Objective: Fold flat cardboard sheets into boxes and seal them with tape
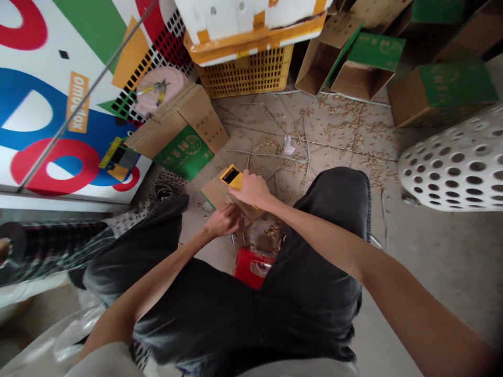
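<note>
Gripping yellow tool [232,177]: right fingers [245,178]; curled at carton [215,191] edge, hold unclear: left fingers [232,211].

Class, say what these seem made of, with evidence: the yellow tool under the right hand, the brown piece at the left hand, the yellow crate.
Yellow tool: smooth plastic or painted metal; bright, even colour, but the right hand hides part. Brown piece: apparently cardboard, matte; plain tan face. Yellow crate: likely moulded plastic, fairly dull; regular slots in one-colour walls.
</note>
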### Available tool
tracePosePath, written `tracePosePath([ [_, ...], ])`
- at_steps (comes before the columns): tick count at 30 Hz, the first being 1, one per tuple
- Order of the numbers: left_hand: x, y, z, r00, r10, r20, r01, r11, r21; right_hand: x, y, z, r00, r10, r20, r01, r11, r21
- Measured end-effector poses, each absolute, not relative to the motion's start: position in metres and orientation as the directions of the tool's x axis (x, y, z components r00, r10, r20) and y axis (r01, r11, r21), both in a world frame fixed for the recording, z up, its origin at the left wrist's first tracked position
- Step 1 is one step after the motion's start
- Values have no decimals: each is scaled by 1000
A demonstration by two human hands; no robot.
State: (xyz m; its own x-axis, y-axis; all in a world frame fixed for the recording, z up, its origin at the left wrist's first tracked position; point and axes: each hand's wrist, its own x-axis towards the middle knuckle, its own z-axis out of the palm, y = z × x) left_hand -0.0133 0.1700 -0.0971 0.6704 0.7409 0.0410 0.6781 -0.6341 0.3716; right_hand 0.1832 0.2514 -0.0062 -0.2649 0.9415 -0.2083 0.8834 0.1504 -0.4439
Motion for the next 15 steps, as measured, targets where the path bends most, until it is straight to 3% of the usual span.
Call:
tracePosePath([
  [8, 5, 122, -126, 859, 511, 30, 458, -794, 401, 184, 251, -6, -267, 943, -197, 884, 158, -441],
  [15, -28, 171, -125, 681, 732, 38, 678, -648, 347, 183, 250, -4, -260, 941, -217, 887, 144, -440],
])
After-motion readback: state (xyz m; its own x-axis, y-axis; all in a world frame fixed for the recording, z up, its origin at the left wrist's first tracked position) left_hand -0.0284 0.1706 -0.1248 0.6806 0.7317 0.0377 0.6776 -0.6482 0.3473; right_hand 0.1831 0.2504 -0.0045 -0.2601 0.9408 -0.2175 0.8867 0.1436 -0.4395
